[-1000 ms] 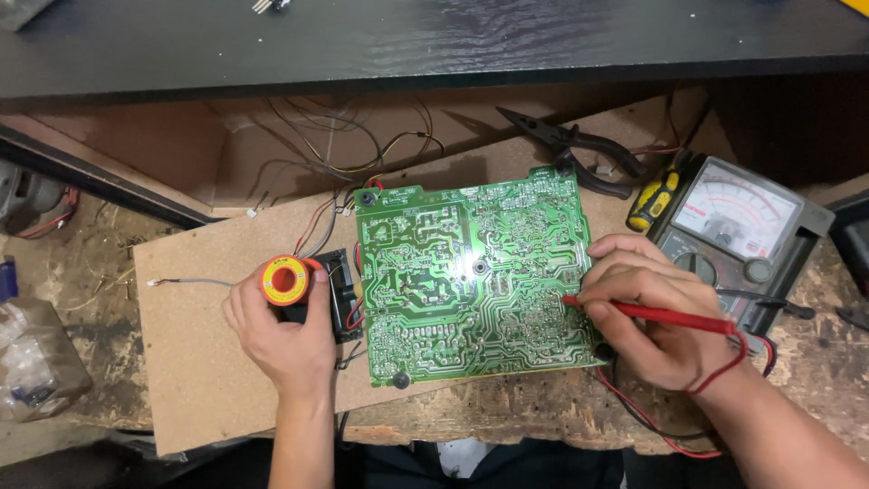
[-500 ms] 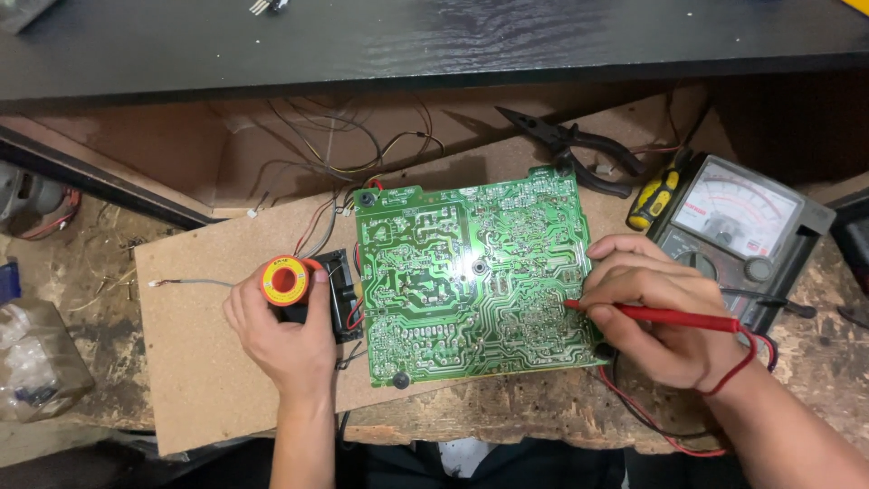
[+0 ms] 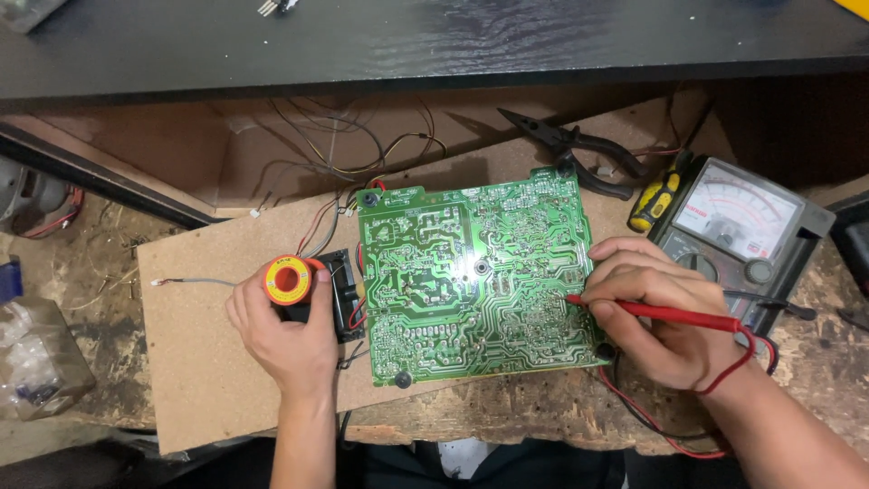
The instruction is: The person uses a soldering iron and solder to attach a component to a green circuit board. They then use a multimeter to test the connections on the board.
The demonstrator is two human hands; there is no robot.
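Change: we see almost none; both hands stay in place.
Left hand (image 3: 285, 340): grasping solder spool (image 3: 287, 280).
Right hand (image 3: 661, 312): gripping red probe (image 3: 665, 313), tip on circuit board (image 3: 471, 272).

pliers (image 3: 579, 154) on board | yellow-black screwdriver (image 3: 655, 201) beside them | plastic bag (image 3: 36, 358) far left
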